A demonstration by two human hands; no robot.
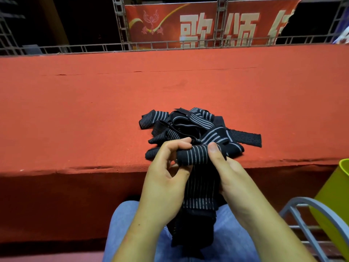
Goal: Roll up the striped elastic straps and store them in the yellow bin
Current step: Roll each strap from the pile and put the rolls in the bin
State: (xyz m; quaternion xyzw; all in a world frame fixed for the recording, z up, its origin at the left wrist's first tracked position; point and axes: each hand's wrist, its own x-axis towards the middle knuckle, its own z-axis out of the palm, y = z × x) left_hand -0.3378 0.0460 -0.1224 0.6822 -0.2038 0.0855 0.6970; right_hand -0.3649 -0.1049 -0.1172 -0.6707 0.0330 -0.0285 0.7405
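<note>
The red carpeted platform point(94, 103) runs wide and bare beyond the fingers, with open room to either side of the tangled pile of striped straps point(190, 127) that lies just past the fingertips, close to the platform's near edge. That edge drops off right under the hands, its carpet lip a little rumpled, and the front face falls away into shadow below. Off to the right of the right hand, well apart from it, the yellow bin point(338, 201) stands at the frame's border, only partly in view, with a grey metal frame point(309, 210) curving in front of it.

Both hands are raised over the person's lap, palms turned inward toward each other. The left hand point(166, 178) has its fingers curled, thumb and forefinger pinching one end of the strap being rolled point(196, 156). The right hand point(232, 178) presses its thumb down on top of the same strap, its other fingers tucked behind the fabric and gripping it. Between the thumbs the strap forms a short horizontal roll; the loose length hangs down between the wrists onto the blue jeans point(234, 242).

Far beyond the fingers, past the platform's back edge, a metal railing point(75, 48) and truss frame a red banner point(188, 21) with large pale Chinese characters; the first reads 歌, the second looks like 颂, and the third is cut off by a torn edge. A small emblem with tiny characters sits at its left, too small to read.
</note>
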